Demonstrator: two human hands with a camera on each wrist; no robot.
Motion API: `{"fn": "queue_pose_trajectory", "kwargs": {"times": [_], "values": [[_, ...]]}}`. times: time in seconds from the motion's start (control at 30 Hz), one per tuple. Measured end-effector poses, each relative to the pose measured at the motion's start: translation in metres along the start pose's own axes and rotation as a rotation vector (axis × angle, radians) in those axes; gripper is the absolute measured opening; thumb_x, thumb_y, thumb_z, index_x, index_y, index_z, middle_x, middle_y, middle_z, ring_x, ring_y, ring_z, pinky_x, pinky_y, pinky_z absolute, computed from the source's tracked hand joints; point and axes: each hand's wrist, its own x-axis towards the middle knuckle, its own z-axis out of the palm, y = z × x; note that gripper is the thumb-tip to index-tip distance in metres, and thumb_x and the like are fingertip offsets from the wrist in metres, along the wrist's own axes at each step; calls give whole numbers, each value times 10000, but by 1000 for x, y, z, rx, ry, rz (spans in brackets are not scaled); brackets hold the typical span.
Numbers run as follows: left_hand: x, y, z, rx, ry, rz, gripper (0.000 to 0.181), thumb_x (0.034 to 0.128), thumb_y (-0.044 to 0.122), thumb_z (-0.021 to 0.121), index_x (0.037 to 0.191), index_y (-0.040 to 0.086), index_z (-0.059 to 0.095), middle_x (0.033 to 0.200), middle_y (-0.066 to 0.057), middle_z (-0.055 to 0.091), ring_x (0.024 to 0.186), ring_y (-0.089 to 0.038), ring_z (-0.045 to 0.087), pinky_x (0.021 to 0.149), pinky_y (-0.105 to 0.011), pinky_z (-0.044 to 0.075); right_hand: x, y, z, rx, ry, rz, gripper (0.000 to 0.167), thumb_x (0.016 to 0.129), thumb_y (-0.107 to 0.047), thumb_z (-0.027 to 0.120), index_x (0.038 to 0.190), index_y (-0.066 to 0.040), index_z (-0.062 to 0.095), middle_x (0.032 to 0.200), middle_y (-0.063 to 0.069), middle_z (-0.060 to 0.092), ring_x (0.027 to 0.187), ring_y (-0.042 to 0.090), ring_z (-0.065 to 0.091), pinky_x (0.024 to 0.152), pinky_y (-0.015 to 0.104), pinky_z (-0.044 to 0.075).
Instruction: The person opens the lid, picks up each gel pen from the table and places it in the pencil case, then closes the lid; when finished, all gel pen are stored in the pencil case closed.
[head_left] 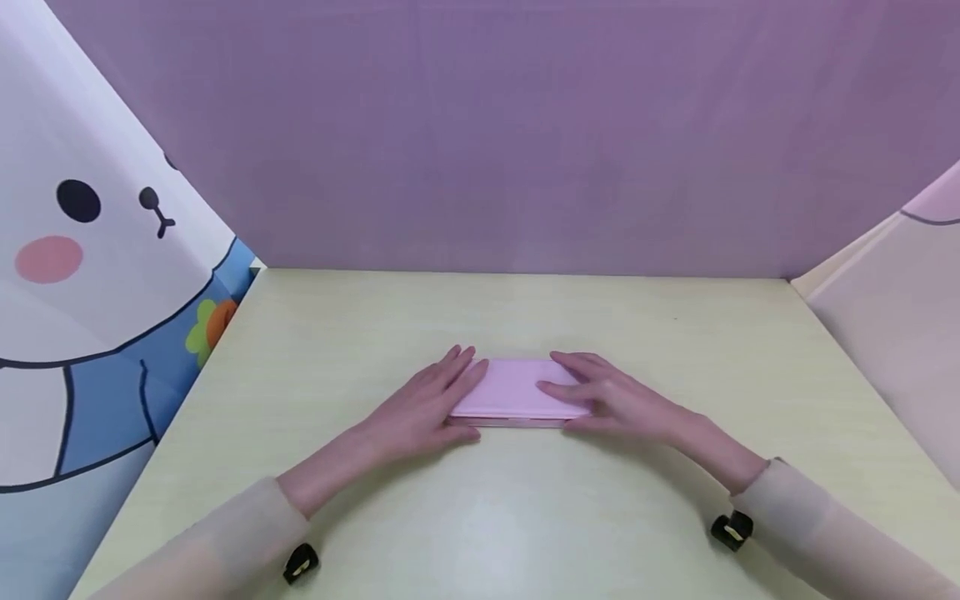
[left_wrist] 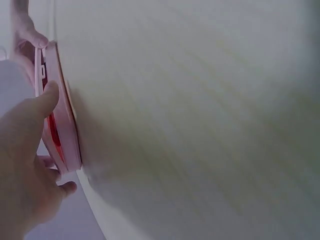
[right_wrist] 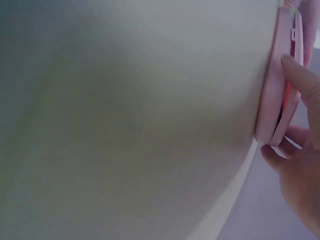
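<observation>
A flat pink case (head_left: 517, 390) with rounded edges lies on the table, held between both hands. My left hand (head_left: 423, 410) grips its left end, thumb against the near side and fingers over the top and far edge. At the right end, my right hand (head_left: 618, 404) holds it the same way, one finger resting on the lid. In the left wrist view the lid of the case (left_wrist: 70, 135) stands slightly apart from the base, with red showing in the gap. A small light tab (right_wrist: 294, 34) is visible on the front in the right wrist view. The inside is hidden.
The pale wooden table (head_left: 525, 517) ends at a purple backdrop (head_left: 525, 142). A cartoon-printed cloth (head_left: 112, 333) hangs along the left side, and a pale pink one (head_left: 892, 308) along the right. A black wrist device (head_left: 302, 563) hangs by the left sleeve.
</observation>
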Motion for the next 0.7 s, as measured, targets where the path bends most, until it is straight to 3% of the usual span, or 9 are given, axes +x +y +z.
{"fn": "queue_pose_trajectory", "kwargs": {"times": [0.17,0.3,0.7], "values": [[2,2,4,120,-41,6,832,1013,533,567,1664,202,168,1752,-138,77,1635,-330,49,1303,-551,258,0,-1,3,-69,26,-37,695,846,-318,851,1477,-292,562,1622,192,422,1470,412,435,1152,590,465],[3,4,6,198,-39,15,769,1054,504,493,1663,169,165,1750,-148,69,1632,-345,70,1298,-543,275,0,-2,2,-120,27,-38,686,864,-321,837,1487,-306,549,1628,181,419,1466,406,445,1135,570,490],[1,8,10,274,-49,27,721,1089,494,395,1658,118,163,1737,-188,101,1621,-383,102,1331,-476,208,-2,-3,6,-232,34,-63,638,907,-323,786,1495,-273,545,1610,205,439,1434,406,475,1066,512,561]]}}
